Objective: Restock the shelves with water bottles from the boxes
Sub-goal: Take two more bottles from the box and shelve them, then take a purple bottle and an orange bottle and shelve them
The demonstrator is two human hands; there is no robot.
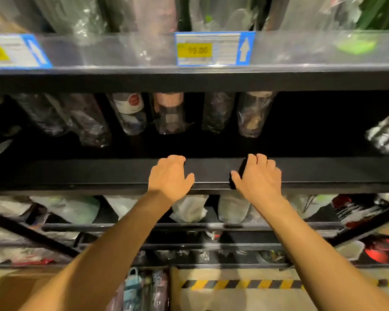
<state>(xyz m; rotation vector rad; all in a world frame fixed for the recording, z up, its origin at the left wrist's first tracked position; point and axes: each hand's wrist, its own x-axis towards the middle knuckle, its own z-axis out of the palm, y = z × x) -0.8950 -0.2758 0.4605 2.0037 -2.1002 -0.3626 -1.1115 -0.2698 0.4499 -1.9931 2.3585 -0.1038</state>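
Fingers (176, 158) of the left hand (170, 176) hook over the shelf lip (99, 173), thumb splayed along its front. The right hand (259, 176) curls over the same lip, thumb and index around a dark piece (239, 173) that I cannot tell apart from the shelf. Neither hand carries a bottle.

Nearest, low in view: cardboard box (16, 290), with spare wrapped bottles (135, 288) just beside it. Beyond the hands, stocked bottles (170, 113) in clear wrap stand at the back of this shelf, and the right part is a dark gap (312, 122). Farthest: price tag (213, 49) on the upper shelf.

Risk, my judgement: weight on the lip may jolt the shelf and topple the row, and a blind reach into the gap may knock the slick wraps over
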